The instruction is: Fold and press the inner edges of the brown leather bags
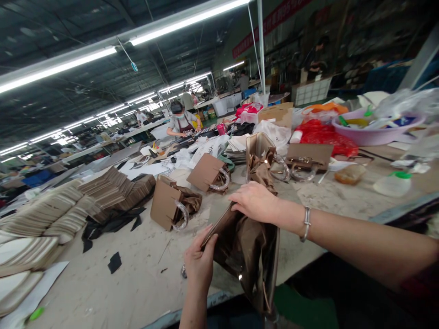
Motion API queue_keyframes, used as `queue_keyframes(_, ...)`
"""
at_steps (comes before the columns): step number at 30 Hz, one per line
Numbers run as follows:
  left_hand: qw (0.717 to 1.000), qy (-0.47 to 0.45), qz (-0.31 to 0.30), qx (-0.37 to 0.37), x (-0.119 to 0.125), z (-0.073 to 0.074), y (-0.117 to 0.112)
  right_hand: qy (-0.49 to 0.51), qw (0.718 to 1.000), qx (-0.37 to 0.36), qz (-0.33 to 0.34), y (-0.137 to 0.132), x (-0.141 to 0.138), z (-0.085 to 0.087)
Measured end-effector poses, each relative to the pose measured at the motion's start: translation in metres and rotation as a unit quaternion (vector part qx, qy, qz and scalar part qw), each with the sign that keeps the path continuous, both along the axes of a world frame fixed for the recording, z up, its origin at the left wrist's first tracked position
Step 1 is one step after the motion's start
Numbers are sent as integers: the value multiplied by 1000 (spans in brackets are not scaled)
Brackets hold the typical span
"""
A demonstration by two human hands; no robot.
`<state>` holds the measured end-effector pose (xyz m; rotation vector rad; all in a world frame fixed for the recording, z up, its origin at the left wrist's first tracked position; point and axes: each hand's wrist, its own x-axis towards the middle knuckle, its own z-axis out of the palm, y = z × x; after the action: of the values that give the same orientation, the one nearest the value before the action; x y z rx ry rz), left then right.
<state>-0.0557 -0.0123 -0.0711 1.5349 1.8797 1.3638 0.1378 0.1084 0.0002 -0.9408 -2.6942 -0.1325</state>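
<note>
Both my hands grip the top edge of a brown handbag with its shiny lining showing, at the table's near edge. My left hand pinches the left end of that edge between thumb and fingers. At the far end of the same edge, my right hand is closed over it, a metal bangle on its wrist. Just beyond stand similar unfinished bags: a tan-brown one with a plastic-wrapped handle, another behind it, an upright open one, and one lying flat to the right.
Stacked brown panels and cream padded pieces lie on the left, with black scraps nearby. On the right are a purple basin, a red plastic bag and a bottle with a green cap. A co-worker sits across the table.
</note>
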Motion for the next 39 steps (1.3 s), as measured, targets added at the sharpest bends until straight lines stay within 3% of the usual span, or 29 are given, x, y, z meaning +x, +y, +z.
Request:
queue_keyframes(5, 1000, 16, -12, 1, 0, 4, -1, -8, 1000, -10, 1, 2, 0, 1)
queue_keyframes(11, 983, 114, -122, -78, -3, 29, 6, -15, 1000, -6, -15, 5, -2, 4)
queue_keyframes(14, 986, 134, -91, -43, -1, 28, 14, -4, 1000, -3, -17, 6, -3, 1)
queue_keyframes(17, 990, 139, -40, -1, 3, 16, 16, 7, 1000, 0, -10, 7, -3, -1)
queue_keyframes(21, 990, 140, -26, 13, 3, 12, 12, 10, 1000, -11, -5, 8, 0, -2)
queue_keyframes(24, 982, 148, -98, -58, -2, 33, 11, 12, 1000, -14, 5, 9, 1, -2)
queue_keyframes(27, 950, 196, -190, -153, 1, 63, 20, 10, 1000, -19, 7, 10, 0, -2)
queue_keyframes(30, 925, 290, -189, -156, 17, 80, 41, 16, 1000, -22, 3, 9, -2, -2)
queue_keyframes(34, 899, 385, -142, -154, 33, 73, 65, 7, 1000, -21, -10, 8, 2, 2)
queue_keyframes(39, 905, 386, -113, -141, 32, 64, 66, 10, 1000, 17, 4, 6, 18, 7)
